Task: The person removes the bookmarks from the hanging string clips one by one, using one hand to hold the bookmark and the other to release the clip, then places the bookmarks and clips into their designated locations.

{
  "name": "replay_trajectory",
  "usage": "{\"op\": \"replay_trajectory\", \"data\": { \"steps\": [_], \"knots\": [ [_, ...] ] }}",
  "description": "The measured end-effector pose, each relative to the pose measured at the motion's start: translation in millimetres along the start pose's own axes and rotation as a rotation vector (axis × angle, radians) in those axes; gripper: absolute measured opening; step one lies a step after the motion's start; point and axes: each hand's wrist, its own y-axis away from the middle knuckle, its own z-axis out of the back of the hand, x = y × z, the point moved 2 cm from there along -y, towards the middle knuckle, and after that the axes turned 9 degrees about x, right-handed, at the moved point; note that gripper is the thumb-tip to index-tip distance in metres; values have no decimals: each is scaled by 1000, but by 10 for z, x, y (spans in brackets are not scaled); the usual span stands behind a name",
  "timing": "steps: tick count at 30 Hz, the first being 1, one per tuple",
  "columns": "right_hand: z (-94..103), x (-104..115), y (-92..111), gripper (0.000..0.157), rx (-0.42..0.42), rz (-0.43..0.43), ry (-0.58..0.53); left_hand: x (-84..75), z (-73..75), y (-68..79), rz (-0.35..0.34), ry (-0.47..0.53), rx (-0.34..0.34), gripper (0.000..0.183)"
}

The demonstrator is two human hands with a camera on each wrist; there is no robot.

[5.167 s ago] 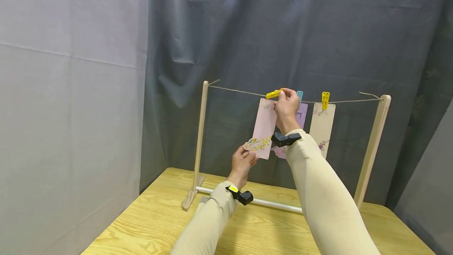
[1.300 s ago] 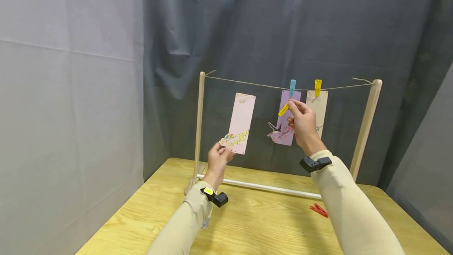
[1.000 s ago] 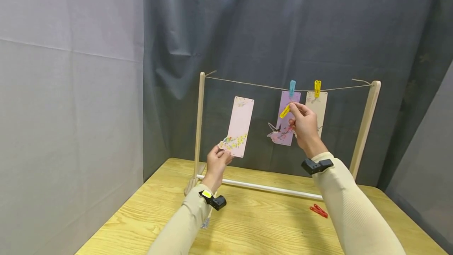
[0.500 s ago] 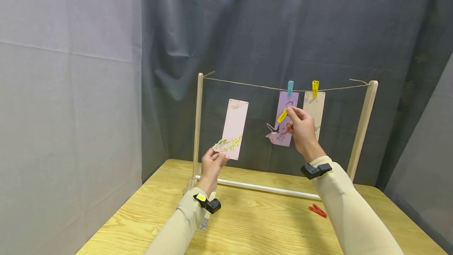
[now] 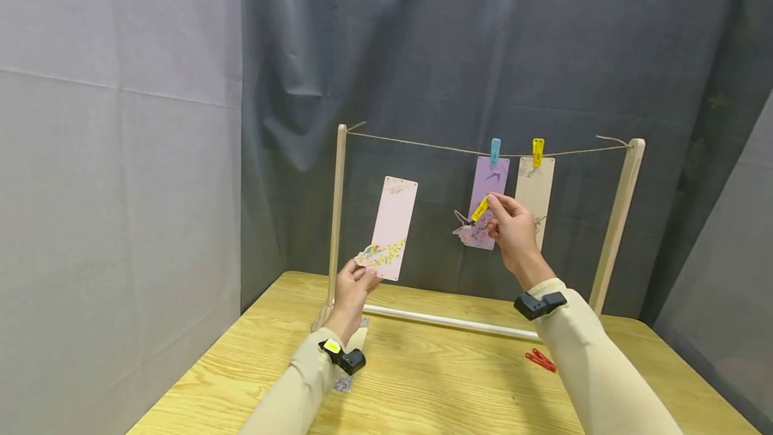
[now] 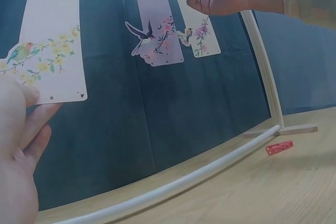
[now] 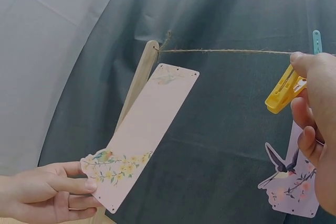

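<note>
My left hand (image 5: 353, 294) pinches the lower left corner of a pale pink bookmark (image 5: 394, 217), printed with a bird and yellow blossoms. The bookmark stands tilted in the air, apart from the twine (image 5: 417, 143). Between thumb and fingertips, my right hand (image 5: 514, 233) holds a yellow clothespin (image 7: 283, 92), in front of a purple bookmark (image 5: 490, 176) with a swallow. A blue clothespin (image 5: 495, 152) fixes that purple bookmark to the twine. To its right a cream bookmark (image 5: 536, 186) hangs from another yellow clothespin (image 5: 538, 152), partly hidden by my right hand.
The twine runs between two wooden posts (image 5: 337, 220) joined low down by a white rod (image 5: 447, 321). A red clothespin (image 5: 540, 360) lies on the wooden table (image 5: 435, 381). Another bookmark (image 5: 357, 341) lies partly under my left forearm. A dark curtain (image 5: 386, 52) hangs behind.
Five seconds ago both hands were up at the twine with the pink bookmark and yellow clothespin. They have since separated; the bookmark moved left and down, the clothespin right and down.
</note>
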Motion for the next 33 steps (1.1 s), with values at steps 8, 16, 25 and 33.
{"op": "replay_trajectory", "data": {
  "steps": [8,16,25,33],
  "knots": [
    [42,-53,53,25,-10,-20,-6,12,78,78,20,-66,20,24],
    [160,-119,141,20,-23,-30,1,40,157,140,30,-106,7,26],
    [275,-167,227,39,-61,-34,14,90,205,201,32,-119,26,55],
    [326,-211,285,26,-39,-55,-4,78,282,255,26,-140,24,58]
  ]
}}
